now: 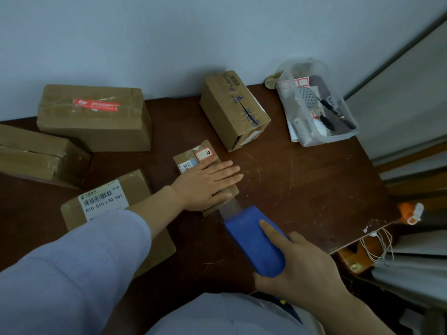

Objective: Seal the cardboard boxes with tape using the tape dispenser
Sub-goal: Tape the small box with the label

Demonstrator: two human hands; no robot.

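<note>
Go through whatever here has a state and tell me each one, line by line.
small box: held down by flat left hand, fingers straight
tape dispenser: gripped by right hand
tape: drawn out from tape dispenser to small box
plant box: top seam split
red-label box: taped shut
clear bin: lidless, holding pens

On my screen the counter [302, 184] reads as dark brown wood, dull and heavily scratched. The small box [193, 153] is matt brown cardboard with white paper labels stuck on it. The tape dispenser [251, 243] looks like smooth blue plastic with a soft sheen, and the tape strip [231, 209] leaving it is translucent and faintly glossy. I see shiny, wrinkled tape over the large box [96, 122], which is also cardboard. The tub [324, 141] is cloudy clear plastic. The sleeve [72, 262] is pale, finely ribbed cloth.
</note>
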